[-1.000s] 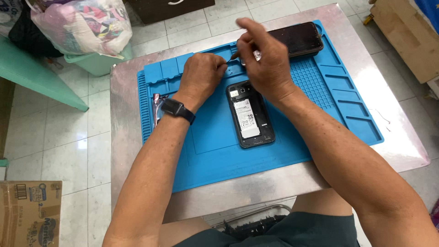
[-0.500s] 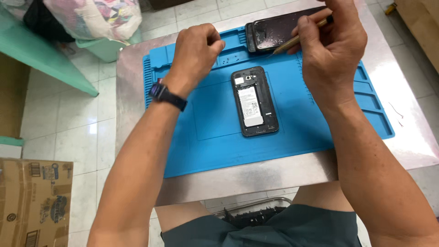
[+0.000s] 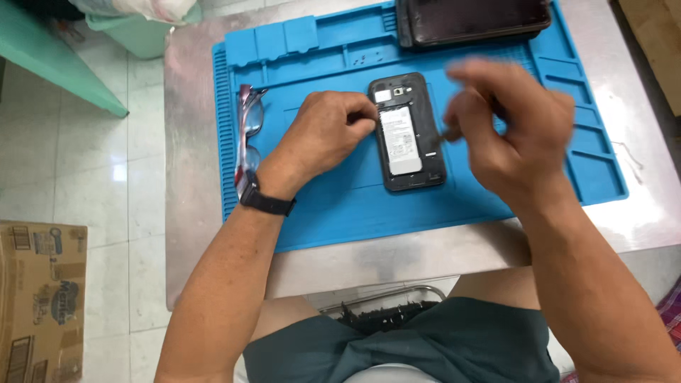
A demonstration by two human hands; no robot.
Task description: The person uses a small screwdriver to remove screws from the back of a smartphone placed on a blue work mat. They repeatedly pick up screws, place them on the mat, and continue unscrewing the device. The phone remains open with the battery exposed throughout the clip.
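A steel table (image 3: 191, 106) is carrying a big blue work mat (image 3: 333, 206). At the far edge of the mat a dark panel (image 3: 472, 18) is lying, cut off by the top of the picture. In the middle of the mat an opened phone (image 3: 408, 135) is lying flat, back side up, with its pale battery showing.

The left hand (image 3: 323, 138) is resting on the mat with fingers curled together, touching the left edge of the phone. The right hand (image 3: 511, 138) is hovering over the phone's right side and seems to be pinching a thin tool (image 3: 440, 136); it is blurred, so I cannot tell the grip for sure.

I think the left hand should be pressing the phone steady while the tool tip is coming in slowly and low.

A pair of glasses (image 3: 248, 135) is lying at the mat's left side.
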